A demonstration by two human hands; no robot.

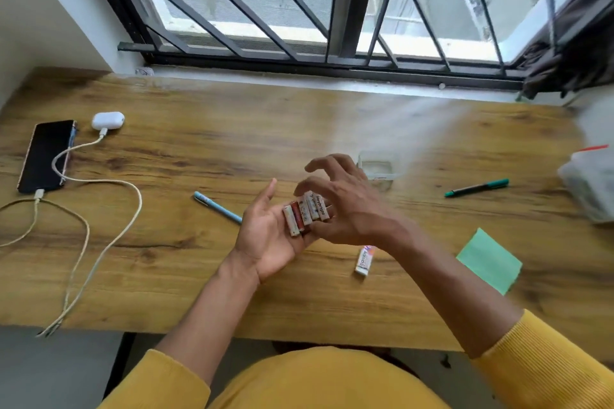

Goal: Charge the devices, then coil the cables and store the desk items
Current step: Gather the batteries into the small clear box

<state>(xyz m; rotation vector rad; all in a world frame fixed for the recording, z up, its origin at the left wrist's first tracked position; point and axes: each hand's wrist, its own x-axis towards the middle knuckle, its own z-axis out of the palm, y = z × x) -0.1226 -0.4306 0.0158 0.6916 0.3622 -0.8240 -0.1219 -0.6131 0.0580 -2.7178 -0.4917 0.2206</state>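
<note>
Left hand palm up, fingers spread, carries several erasers; right hand fingers curl loosely over them.

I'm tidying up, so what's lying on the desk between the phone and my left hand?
In the head view, a white cable loops there, then a blue pen lies just beside the left hand, right of the phone.

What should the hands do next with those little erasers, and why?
Probably carry the erasers to the small clear box just beyond the right hand and drop them in. The left hand already cradles a row of them, the box sits open and close, and one more eraser waits on the desk.
</note>
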